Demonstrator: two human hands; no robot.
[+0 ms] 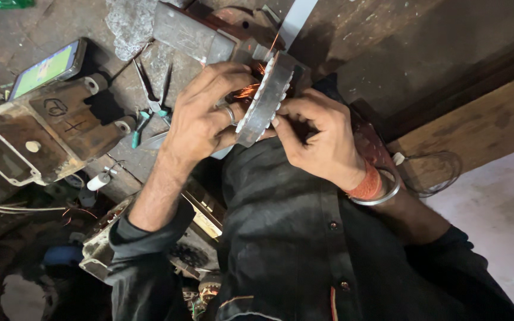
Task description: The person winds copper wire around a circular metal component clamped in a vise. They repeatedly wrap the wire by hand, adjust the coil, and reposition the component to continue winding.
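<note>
Cluttered surface behind — both hands, left hand and right hand, clamp fingers on a toothed stator ring; copper winding wants careful threading.

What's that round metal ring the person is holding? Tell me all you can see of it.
The ring is a thick grey metal band, seen edge-on and tilted, with pale slot liners poking out along its rim and copper wire showing at its inner side. It looks like a motor stator core. The left hand grips one face, the right hand the other, above a cluttered workbench.
</note>
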